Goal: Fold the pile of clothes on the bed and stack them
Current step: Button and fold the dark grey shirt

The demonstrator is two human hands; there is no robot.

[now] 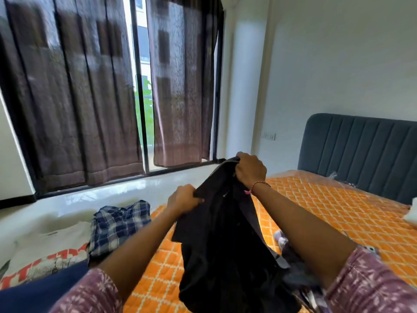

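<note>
A black garment (221,245) hangs in the air above the orange quilted bed (327,213). My left hand (184,199) grips its upper edge on the left. My right hand (249,169) grips the same edge higher up and to the right. The cloth droops in loose folds between my forearms. At the bed's left end lie a blue-and-white plaid shirt (117,224), a white printed garment (47,249) and a dark blue one (40,290). More crumpled clothes (300,281) show under my right forearm, partly hidden.
A dark blue padded headboard (361,150) stands at the right against a white wall. A large window with brown curtains (79,98) and a white sill runs behind the bed. A white item (411,213) lies at the right edge of the bed.
</note>
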